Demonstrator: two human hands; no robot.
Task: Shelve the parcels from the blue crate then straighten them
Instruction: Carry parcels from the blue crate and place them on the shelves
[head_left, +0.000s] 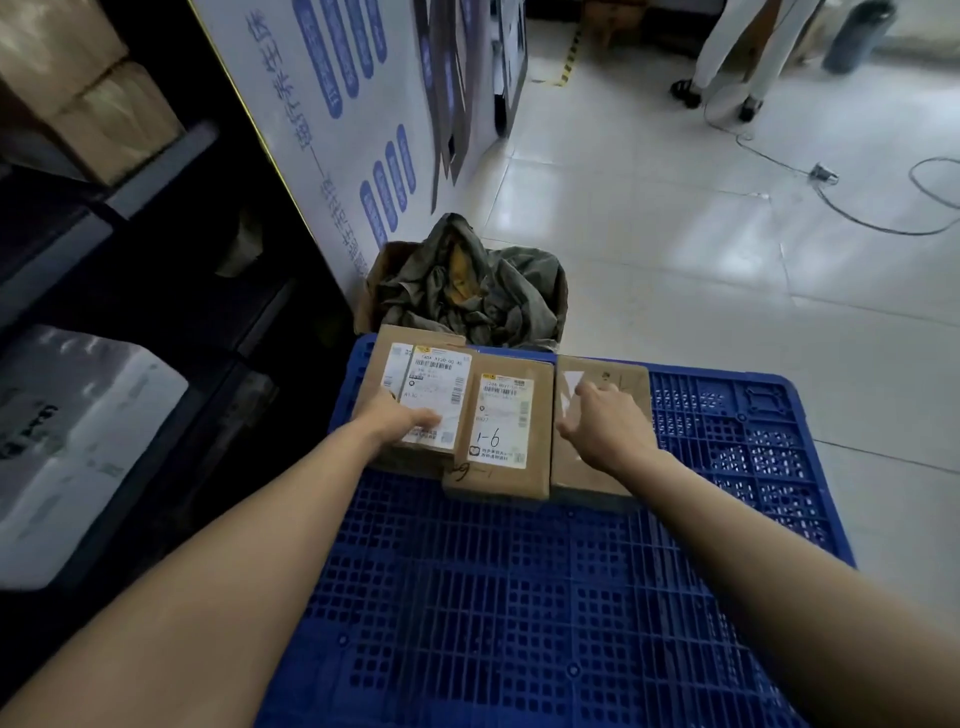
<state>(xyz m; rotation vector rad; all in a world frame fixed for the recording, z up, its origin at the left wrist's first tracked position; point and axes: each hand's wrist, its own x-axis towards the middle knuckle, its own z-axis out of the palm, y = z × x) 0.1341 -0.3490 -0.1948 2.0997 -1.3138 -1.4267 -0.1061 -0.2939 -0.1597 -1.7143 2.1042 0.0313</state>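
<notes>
— Since both hands were down on the parcels at once, what worried you most?

— The middle parcel (498, 423). It lay across the seam between the left parcel (415, 395) and the right parcel (597, 421), overlapping at least the left one. Lifting either neighbour first would likely have tipped it off onto the blue crate (519, 597).

— Were the hands actually gripping anything?

— Not that I could see. The left hand (402, 418) rested flat on the left parcel's label, fingers (428, 418) stretched out, nothing held. The right hand (605, 423) sat over the right parcel with its fingers curled loosely toward the far edge; whether they had hooked that edge, I couldn't tell.

— And the edges?

— All three parcels were crowded at the crate's far rim, touching one another. Just beyond stood a cardboard box (374, 291) stuffed with crumpled green cloth (483, 286), so a shove forward could have pushed a parcel over the rim against it.

— Room to move?

— Plenty toward the person: the near grid was bare. To the right, open tiled floor (701, 270), though a cable (852, 208) trailed across it farther off. The shelves (104, 234) stood hard on the left, dark, already holding boxes, so a swing that way was tight and a corner could have caught an upright.
</notes>
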